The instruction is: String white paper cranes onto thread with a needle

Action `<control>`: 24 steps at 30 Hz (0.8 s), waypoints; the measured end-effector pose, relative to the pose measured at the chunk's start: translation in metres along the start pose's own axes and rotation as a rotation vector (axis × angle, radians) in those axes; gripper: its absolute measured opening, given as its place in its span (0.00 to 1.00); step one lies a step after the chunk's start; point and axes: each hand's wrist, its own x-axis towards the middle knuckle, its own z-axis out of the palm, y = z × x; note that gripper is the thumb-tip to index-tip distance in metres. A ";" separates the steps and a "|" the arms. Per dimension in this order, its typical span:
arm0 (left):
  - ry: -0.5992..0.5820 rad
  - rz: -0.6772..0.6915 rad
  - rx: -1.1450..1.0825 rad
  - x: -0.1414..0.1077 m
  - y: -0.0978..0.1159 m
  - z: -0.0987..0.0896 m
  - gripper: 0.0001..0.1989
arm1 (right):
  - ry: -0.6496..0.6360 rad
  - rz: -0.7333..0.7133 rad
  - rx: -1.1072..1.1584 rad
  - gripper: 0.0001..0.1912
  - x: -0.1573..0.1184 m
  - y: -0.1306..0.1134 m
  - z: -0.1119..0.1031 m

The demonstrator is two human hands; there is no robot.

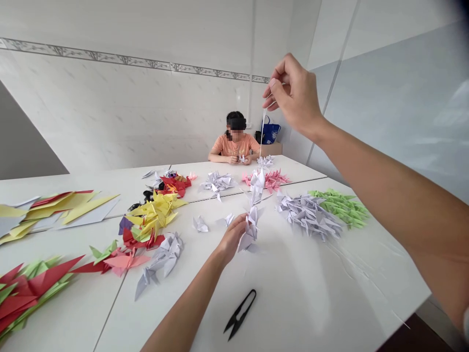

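My right hand (291, 93) is raised high on the right, its fingers pinched on a white string (262, 129). The string runs down taut to a stack of white paper cranes (257, 183) threaded one above another. My left hand (234, 237) is closed around the lower cranes of that stack, just over the table. Black thread snips (240, 315) lie on the table below my left hand. Two loose white cranes, one of them a small white crane (200, 224), lie to the left of that hand.
A white crane pile (311, 215) and a green crane pile (342, 208) lie at right. Yellow cranes (157, 212), red cranes (176, 185) and folded paper sheets (73, 208) spread over the left. A person (236, 144) sits across the white table (293, 293), holding a white crane.
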 end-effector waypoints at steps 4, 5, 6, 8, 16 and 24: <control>0.095 0.082 0.035 0.002 0.009 -0.007 0.23 | -0.004 -0.003 -0.018 0.10 0.000 -0.005 0.000; 0.127 0.100 0.041 0.002 0.012 -0.008 0.24 | -0.007 0.000 -0.025 0.10 0.000 -0.006 0.000; 0.161 0.117 0.047 0.003 0.016 -0.010 0.24 | -0.010 0.001 -0.032 0.11 0.001 -0.007 0.000; 0.225 0.151 0.059 0.004 0.023 -0.012 0.24 | -0.013 0.000 -0.042 0.11 0.001 -0.009 0.000; 0.304 0.358 0.189 0.007 0.068 0.001 0.20 | -0.018 -0.024 -0.031 0.11 0.003 -0.012 0.000; 0.259 0.575 0.339 0.005 0.110 0.023 0.20 | -0.044 -0.011 -0.038 0.11 -0.008 -0.019 0.003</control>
